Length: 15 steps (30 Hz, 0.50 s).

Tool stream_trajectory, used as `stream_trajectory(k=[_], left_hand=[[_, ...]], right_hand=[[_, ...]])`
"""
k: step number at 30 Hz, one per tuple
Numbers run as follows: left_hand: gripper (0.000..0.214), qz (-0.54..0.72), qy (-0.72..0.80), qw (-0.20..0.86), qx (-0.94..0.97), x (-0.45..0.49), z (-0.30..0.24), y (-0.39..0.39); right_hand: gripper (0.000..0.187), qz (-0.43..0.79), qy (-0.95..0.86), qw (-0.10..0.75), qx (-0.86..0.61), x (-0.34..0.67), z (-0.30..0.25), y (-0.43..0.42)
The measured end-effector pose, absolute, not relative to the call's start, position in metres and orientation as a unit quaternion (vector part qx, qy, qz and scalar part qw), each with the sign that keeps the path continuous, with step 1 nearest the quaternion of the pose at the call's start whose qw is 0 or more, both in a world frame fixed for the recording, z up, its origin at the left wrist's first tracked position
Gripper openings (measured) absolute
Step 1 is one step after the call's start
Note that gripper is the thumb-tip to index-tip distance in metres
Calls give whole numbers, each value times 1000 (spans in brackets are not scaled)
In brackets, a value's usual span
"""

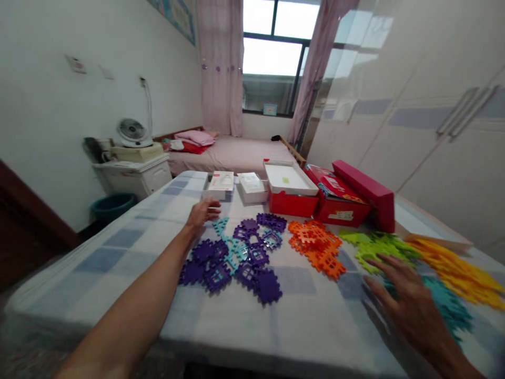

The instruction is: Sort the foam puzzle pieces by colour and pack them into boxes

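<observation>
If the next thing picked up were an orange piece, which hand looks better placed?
Probably the right hand. It is spread open and closer to the orange pieces, while the left hand is farther away, with some purple pieces in between.

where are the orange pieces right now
In the head view, the orange pieces lie right of centre on the tablecloth, between the purple pieces and the green pieces.

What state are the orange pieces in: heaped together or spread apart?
Heaped together: the orange pieces overlap one another on the tablecloth.
</observation>
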<state>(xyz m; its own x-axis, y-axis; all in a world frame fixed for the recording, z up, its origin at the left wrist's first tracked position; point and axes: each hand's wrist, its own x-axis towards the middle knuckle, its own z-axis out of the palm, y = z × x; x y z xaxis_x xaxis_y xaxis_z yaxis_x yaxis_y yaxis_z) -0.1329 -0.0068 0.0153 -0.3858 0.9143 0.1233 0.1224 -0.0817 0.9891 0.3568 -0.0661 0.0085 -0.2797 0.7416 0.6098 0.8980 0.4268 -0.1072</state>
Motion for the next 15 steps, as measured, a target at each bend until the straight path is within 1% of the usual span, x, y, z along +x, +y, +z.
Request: stream_trajectory(k=[3,6,8,11,13,15], left_hand=[[33,545,617,304,479,-134,12,-8],[32,504,627,275,527,-134,10,-10],[37,463,632,238,574,-133,8,-11],[42,366,636,154,661,-132,8,-12],[40,314,630,111,701,-131,9,-12],[33,285,627,88,720,-130,10,-12]], right_hand=[[33,-25,-844,291,-450,301,26,-58],[27,33,-887,232,-397,243,38,-50],[29,35,-907,192,-374,212,41,-41],[34,20,-921,139,-363,180,40,-26],[35,12,-924,122,-362,167,36,-19],[35,6,-922,126,-366,160,31,-13]])
